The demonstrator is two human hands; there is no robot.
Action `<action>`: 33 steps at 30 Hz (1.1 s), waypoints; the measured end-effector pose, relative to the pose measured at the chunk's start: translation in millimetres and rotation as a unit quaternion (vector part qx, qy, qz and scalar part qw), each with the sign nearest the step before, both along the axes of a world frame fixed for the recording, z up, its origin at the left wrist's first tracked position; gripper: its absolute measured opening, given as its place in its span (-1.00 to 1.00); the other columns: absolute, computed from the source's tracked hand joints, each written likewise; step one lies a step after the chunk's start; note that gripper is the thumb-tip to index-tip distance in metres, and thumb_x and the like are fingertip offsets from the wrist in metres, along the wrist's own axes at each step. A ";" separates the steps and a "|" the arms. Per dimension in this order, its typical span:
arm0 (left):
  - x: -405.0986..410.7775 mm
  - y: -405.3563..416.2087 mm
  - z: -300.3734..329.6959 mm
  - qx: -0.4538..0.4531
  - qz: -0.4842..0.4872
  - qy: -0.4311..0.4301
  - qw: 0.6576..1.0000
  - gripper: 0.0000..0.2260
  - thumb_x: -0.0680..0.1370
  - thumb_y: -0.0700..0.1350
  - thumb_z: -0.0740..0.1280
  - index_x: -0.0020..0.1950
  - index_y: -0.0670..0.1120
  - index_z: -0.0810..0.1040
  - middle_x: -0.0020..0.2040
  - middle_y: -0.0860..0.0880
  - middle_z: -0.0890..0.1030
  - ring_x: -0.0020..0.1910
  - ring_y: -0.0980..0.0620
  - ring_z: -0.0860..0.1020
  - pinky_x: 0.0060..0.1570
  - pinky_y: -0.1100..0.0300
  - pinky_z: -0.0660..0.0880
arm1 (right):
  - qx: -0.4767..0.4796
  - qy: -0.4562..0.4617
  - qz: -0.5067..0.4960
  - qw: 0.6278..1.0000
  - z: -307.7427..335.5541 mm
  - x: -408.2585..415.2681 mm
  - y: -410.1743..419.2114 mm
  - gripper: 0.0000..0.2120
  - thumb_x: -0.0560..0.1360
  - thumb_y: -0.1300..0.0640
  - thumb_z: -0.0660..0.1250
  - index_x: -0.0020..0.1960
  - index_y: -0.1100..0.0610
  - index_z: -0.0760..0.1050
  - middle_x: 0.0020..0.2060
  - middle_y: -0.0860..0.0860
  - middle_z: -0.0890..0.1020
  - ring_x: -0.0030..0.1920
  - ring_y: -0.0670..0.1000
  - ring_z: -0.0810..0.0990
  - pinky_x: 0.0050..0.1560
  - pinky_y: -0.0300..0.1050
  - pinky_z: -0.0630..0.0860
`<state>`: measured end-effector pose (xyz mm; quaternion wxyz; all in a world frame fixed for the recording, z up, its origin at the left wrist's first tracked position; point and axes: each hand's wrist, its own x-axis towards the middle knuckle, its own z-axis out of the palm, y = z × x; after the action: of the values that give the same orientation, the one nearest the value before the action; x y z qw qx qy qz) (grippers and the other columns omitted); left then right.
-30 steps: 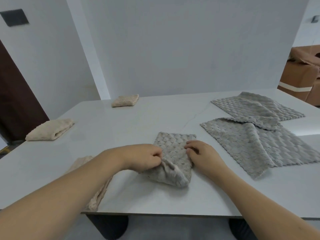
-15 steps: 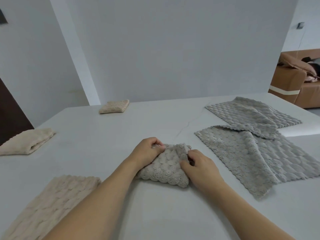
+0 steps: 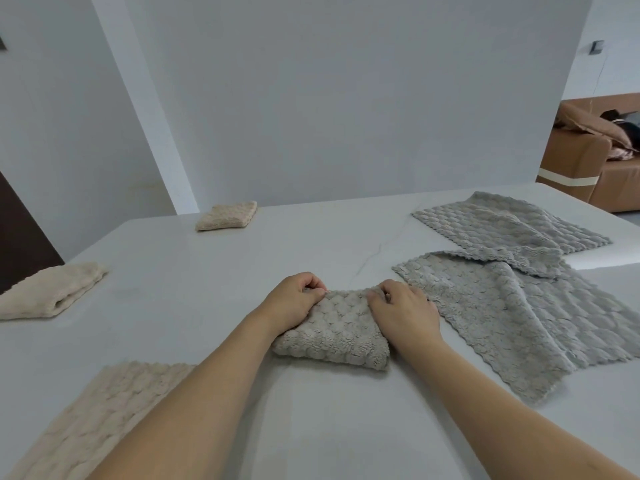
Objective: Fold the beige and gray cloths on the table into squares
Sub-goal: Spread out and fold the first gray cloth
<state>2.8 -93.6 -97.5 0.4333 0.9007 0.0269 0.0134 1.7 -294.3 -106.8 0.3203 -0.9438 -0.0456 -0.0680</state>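
A gray cloth (image 3: 337, 332) lies folded into a thick small square in the middle of the white table (image 3: 207, 271). My left hand (image 3: 292, 303) pinches its far left corner with curled fingers. My right hand (image 3: 403, 311) pinches its far right corner. Two flat gray cloths lie to the right, one near (image 3: 519, 320) and one farther back (image 3: 502, 223), overlapping. A flat beige cloth (image 3: 93, 417) lies at the front left, partly under my left forearm. Two folded beige cloths sit at the left edge (image 3: 48, 291) and at the far side (image 3: 227, 216).
The table's far edge meets a white wall (image 3: 346, 98). A brown sofa (image 3: 588, 161) stands beyond the table's right corner. A dark door (image 3: 17, 244) shows at the far left.
The near half of the gray cloth has been brought over onto the far half. Both hands moved away from me to its far corners. The view has shifted.
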 end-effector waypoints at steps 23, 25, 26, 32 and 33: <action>-3.6 0.9 24.9 -0.092 0.104 0.092 0.986 -0.80 0.53 0.00 0.38 0.02 -0.11 0.51 -0.22 -0.03 0.57 -0.37 0.05 0.46 -0.39 0.24 0.37 | -0.102 0.000 0.040 0.994 -3.6 7.6 2.4 -0.62 0.53 -0.30 0.09 0.23 -0.19 0.45 0.22 -0.06 0.49 0.30 0.10 0.34 0.29 0.05 0.22; -19.7 7.8 28.8 -0.192 0.122 0.125 0.966 -0.77 0.49 -0.02 0.42 0.01 -0.15 0.54 -0.19 -0.07 0.53 -0.32 0.01 0.46 -0.31 0.19 0.39 | -0.105 0.001 0.041 0.994 -3.8 8.0 3.0 -0.63 0.55 -0.29 0.08 0.25 -0.18 0.43 0.24 -0.05 0.48 0.31 0.11 0.33 0.30 0.06 0.21; -28.3 10.5 28.5 -0.226 0.120 0.135 0.957 -0.72 0.42 0.00 0.45 0.00 -0.16 0.56 -0.14 -0.10 0.54 -0.27 -0.02 0.48 -0.23 0.15 0.43 | -0.107 0.000 0.041 0.993 -3.7 7.9 3.3 -0.63 0.55 -0.28 0.09 0.25 -0.17 0.43 0.24 -0.04 0.48 0.32 0.11 0.33 0.30 0.06 0.21; -70.2 7.4 24.7 -0.216 0.082 0.171 0.958 -0.68 0.37 0.07 0.48 0.02 -0.09 0.70 -0.04 -0.03 0.72 0.00 -0.04 0.63 0.14 0.10 0.47 | -0.117 0.003 0.040 0.992 -3.0 6.7 3.6 -0.61 0.55 -0.28 0.08 0.26 -0.16 0.43 0.26 -0.02 0.47 0.32 0.13 0.32 0.31 0.07 0.20; -72.2 7.1 21.9 -0.195 0.076 0.172 0.963 -0.68 0.34 0.09 0.49 -0.04 -0.08 0.70 -0.13 0.01 0.72 -0.09 -0.01 0.63 0.06 0.14 0.47 | -0.119 0.004 0.040 0.992 -2.7 6.7 3.7 -0.61 0.55 -0.29 0.08 0.27 -0.16 0.43 0.26 -0.02 0.47 0.32 0.13 0.32 0.31 0.08 0.20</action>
<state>-69.5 -86.5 -75.6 0.5872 0.7828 0.1713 -0.1143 8.3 -290.6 -109.5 0.2082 -0.9729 -0.0898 -0.0459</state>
